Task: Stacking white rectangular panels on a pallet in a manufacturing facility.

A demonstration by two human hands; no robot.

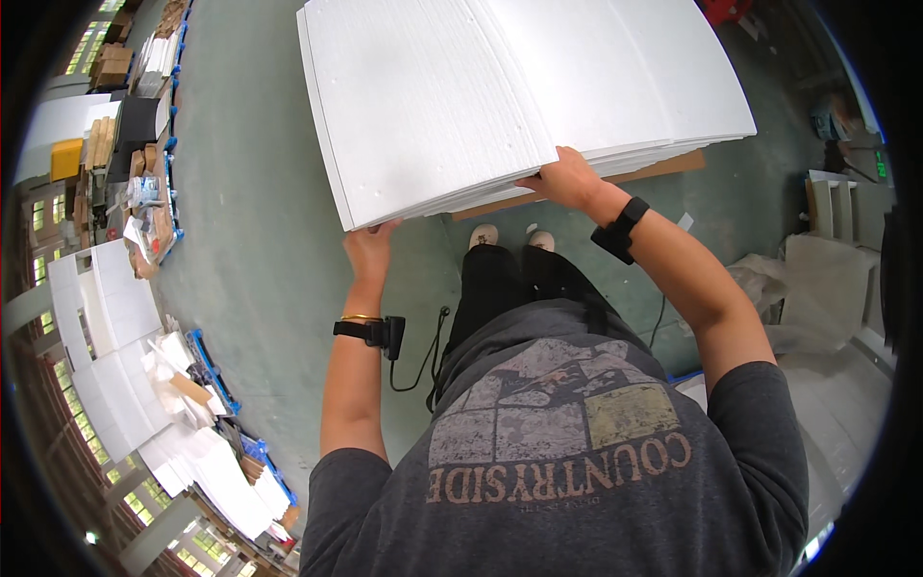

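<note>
In front of me lies a pile of large white panels (423, 106), with a second white stack (644, 67) side by side on its right. My left hand (368, 252) is closed at the near left corner of the left panels, its fingertips partly hidden beneath the edge. At the near right corner of the same panels, by the seam between the stacks, my right hand (569, 181) grips the edge with its fingers curled in. How many panels each hand has hold of cannot be seen. Brown cardboard (663, 167) shows under the stacks.
Green floor (240, 192) surrounds the stacks. Along the left stand blue pallets, cardboard boxes (112, 65), a yellow box (66, 160) and white sheets (216, 481). Translucent plastic sheeting (822, 284) lies at the right. A black cable (420, 387) hangs beside my left leg.
</note>
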